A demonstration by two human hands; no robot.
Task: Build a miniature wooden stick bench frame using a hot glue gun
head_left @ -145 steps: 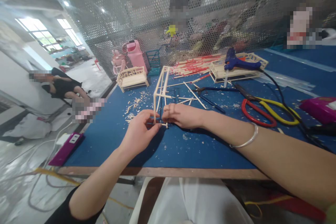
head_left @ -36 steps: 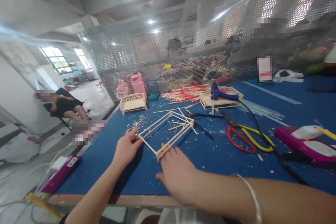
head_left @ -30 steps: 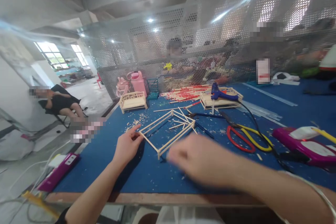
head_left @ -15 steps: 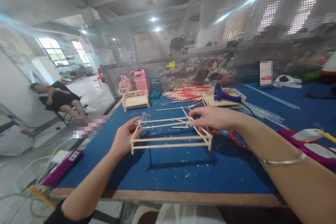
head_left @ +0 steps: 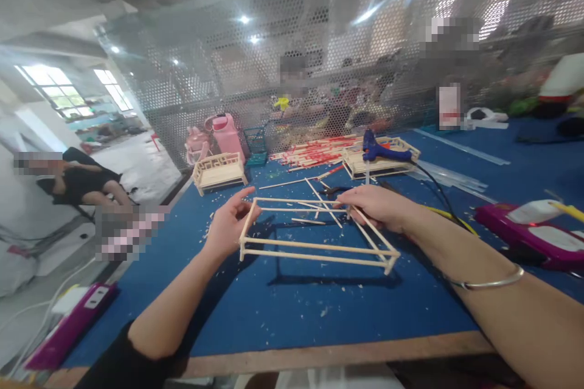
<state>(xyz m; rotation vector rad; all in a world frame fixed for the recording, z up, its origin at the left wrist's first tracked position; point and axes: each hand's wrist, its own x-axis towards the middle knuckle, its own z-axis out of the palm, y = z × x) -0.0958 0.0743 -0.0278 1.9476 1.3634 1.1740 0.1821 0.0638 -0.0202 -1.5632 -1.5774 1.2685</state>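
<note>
Now R hand (head_left: 376,206) is back on the frame (head_left: 319,247); ~1 s ago it was off it, w/ frame sitting cornerwise on the worktop (head_left: 283,322). Frame's since turned, long side to near edge, and looks lifted: shadow falls apart below, mid worktop. Prob. means joints hold well enough to handle it as 1 pc.

Fingers: R thumb + fingers pinched on far right corner; L hand (head_left: 227,223) curled round left end, index stuck out, hardly any gap.

Materials: frame = thin round pale wood, open box, doubled rails, stubby legs. Worktop matte blue, specked w/ wood bits, brown near edge. Loose sticks (head_left: 322,200) lie crossed behind frame. Toward far edge: red-marked sticks (head_left: 314,151) in a messy pile, small wood bench (head_left: 221,173) at far left corner, smooth blue plastic glue gun (head_left: 387,152).
</note>
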